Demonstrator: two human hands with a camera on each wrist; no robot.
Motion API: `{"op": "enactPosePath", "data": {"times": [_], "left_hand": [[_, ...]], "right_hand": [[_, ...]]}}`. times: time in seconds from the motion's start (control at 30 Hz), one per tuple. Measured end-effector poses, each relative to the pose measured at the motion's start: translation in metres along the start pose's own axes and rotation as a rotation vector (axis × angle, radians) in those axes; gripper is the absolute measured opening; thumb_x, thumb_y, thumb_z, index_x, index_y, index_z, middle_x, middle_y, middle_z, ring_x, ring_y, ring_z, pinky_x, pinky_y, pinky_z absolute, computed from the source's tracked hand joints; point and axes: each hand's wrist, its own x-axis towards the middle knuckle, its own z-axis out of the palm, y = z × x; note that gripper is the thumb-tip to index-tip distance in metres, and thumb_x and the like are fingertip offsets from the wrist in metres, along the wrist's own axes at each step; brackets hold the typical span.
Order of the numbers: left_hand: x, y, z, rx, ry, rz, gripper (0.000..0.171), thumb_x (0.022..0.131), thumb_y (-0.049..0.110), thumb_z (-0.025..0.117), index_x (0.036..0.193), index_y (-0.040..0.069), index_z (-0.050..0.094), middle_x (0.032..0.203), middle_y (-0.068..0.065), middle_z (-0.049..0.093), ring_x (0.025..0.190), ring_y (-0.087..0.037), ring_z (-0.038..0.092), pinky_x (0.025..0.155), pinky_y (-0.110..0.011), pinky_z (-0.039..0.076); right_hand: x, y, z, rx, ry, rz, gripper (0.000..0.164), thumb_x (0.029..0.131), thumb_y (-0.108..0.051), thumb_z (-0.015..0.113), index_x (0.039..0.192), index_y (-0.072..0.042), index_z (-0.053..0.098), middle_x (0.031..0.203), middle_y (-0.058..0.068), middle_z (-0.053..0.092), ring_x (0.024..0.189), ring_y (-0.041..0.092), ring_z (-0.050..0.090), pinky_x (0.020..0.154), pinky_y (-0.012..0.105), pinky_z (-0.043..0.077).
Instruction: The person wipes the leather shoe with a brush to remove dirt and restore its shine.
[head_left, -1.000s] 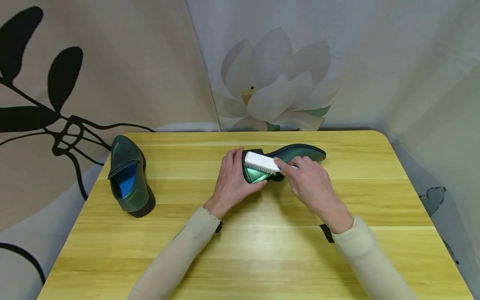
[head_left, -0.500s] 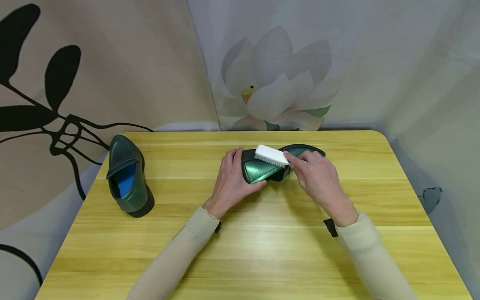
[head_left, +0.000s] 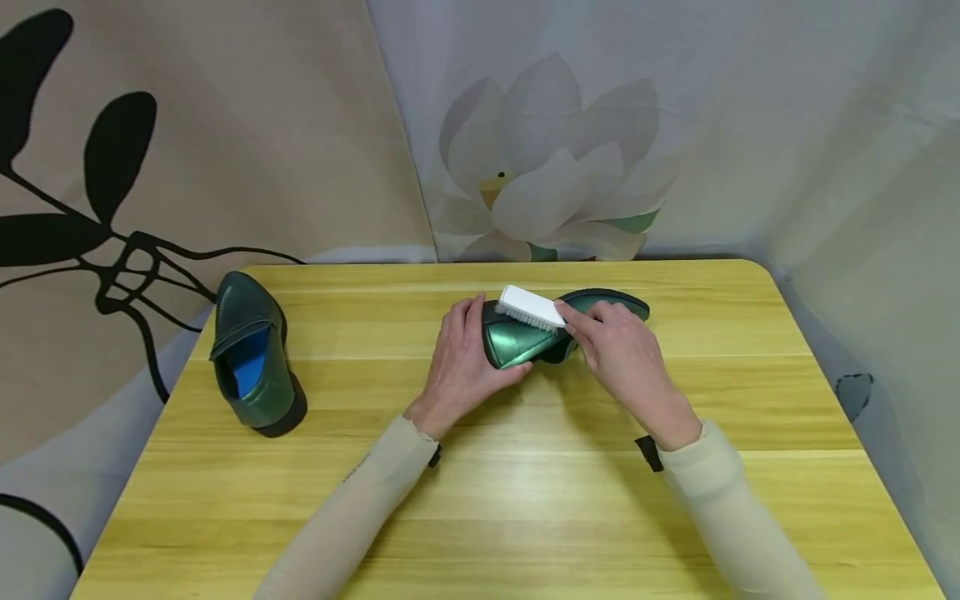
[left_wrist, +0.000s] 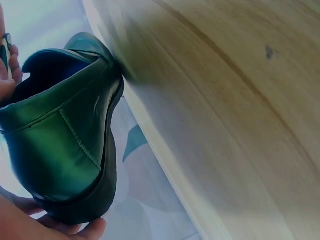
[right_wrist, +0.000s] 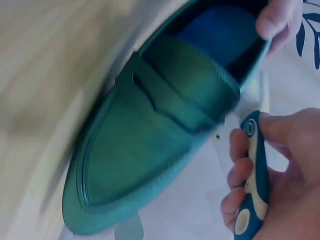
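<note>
Toward the far edge of the counter (head_left: 525,517), the left hand (head_left: 467,358) curls round a green shoe (head_left: 517,342) at its heel; the right hand (head_left: 626,358) grips a white brush (head_left: 531,306) over it. Well apart, by the left edge, a second shoe (head_left: 276,379) holds a blue insole (head_left: 248,365).

This looks like a curtained-off corner, homely in its fittings, though whether it is in a home or a studio cannot be told. Pale cloth (head_left: 750,108) hangs in soft folds behind the tabletop (head_left: 495,517) and along both sides, hiding any room beyond. It bears a big white flower (head_left: 551,179), dark leaves (head_left: 120,154) and a small heart outline (head_left: 853,396). The tabletop is yellowish wood grain with a rounded far corner, and the shoes (head_left: 258,321) and brush (head_left: 528,306) are everyday household goods.
</note>
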Motion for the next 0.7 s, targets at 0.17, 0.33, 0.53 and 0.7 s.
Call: {"op": "enactPosePath", "data": {"times": [0.17, 0.33, 0.53, 0.7], "left_hand": [[-0.001, -0.001, -0.001, 0.020, -0.005, 0.010, 0.113, 0.072, 0.055, 0.091, 0.154, -0.002, 0.038, 0.143, -0.023, 0.045, 0.123, -0.036, 0.048, 0.100, -0.048, 0.048], [-0.002, -0.002, -0.001, 0.038, 0.001, 0.043, 0.113, 0.071, 0.056, 0.090, 0.153, -0.002, 0.039, 0.141, -0.023, 0.046, 0.120, -0.035, 0.050, 0.098, -0.046, 0.049], [-0.001, -0.002, 0.000, 0.037, 0.018, 0.057, 0.111, 0.070, 0.054, 0.091, 0.152, -0.002, 0.040, 0.140, -0.022, 0.047, 0.119, -0.035, 0.051, 0.098, -0.047, 0.049], [-0.002, -0.003, 0.000, 0.032, 0.022, 0.057, 0.112, 0.070, 0.054, 0.091, 0.152, -0.003, 0.041, 0.140, -0.023, 0.047, 0.120, -0.036, 0.050, 0.100, -0.048, 0.048]], "right_hand": [[-0.001, 0.017, -0.012, -0.064, -0.028, 0.059, 0.036, 0.096, -0.013, 0.075, 0.132, -0.016, 0.074, 0.081, 0.011, 0.061, 0.068, 0.030, 0.053, 0.056, 0.039, 0.043], [-0.005, 0.036, -0.024, -0.126, -0.053, 0.133, 0.035, 0.095, -0.012, 0.075, 0.130, -0.015, 0.074, 0.083, 0.014, 0.064, 0.067, 0.032, 0.054, 0.054, 0.043, 0.043], [-0.016, 0.050, -0.031, -0.117, -0.009, 0.197, 0.033, 0.097, -0.011, 0.073, 0.130, -0.014, 0.074, 0.084, 0.015, 0.064, 0.066, 0.034, 0.054, 0.051, 0.045, 0.042], [-0.024, 0.057, -0.031, -0.125, 0.031, 0.275, 0.032, 0.099, -0.012, 0.071, 0.130, -0.015, 0.074, 0.086, 0.016, 0.065, 0.067, 0.036, 0.055, 0.047, 0.045, 0.040]]}}
